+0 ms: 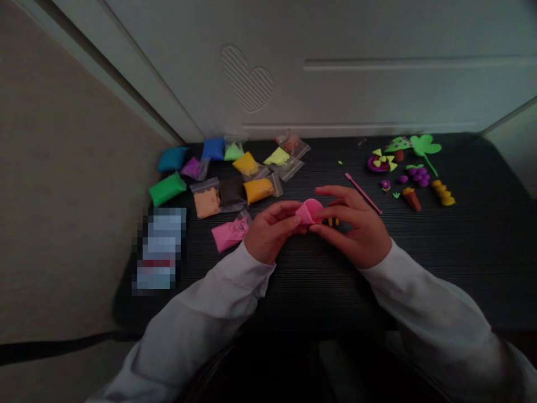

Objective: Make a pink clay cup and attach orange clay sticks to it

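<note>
A thin sheet of pink modelling clay [311, 209], curled into a cup or cone, is held above the black table. My left hand [274, 226] grips its left side between thumb and fingers. On its right edge, my right hand [356, 224] has the thumb and a bent finger closed, while the index finger stretches out above. Small orange-yellow clay pieces [333, 222] show partly behind the right hand's fingers. Just beyond that hand lies a pink modelling stick [363, 193]. An opened bag of pink clay [229, 234] rests beside the left wrist.
Several bags of coloured clay, including a green one [167, 189] and a black one [231, 193], cover the table's left part. Finished clay shapes stand at right: purple grapes [419, 177], a yellow twist [443, 193], a brown cone [411, 198]. A blurred-out rectangle [161, 249] lies at left.
</note>
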Available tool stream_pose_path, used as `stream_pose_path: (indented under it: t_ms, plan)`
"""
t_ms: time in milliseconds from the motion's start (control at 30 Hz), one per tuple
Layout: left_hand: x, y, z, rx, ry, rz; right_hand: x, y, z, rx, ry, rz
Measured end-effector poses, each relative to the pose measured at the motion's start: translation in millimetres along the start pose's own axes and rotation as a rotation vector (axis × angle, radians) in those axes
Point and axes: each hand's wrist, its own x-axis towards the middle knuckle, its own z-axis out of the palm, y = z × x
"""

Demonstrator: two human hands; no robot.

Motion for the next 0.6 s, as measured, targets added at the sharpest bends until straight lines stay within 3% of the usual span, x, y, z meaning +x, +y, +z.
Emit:
stream_pose_path:
  t_ms: [400,600]
  plan:
    - [1.0,-0.3,-1.2,-0.036,0.008,0.001,0.7,-2.4,-2.6,-0.047,0.012,-0.026]
    - [2.6,0.0,-1.9,-0.081,-0.001,-0.069,1.6,0.1,-3.2,-0.055,0.018,-0.026]
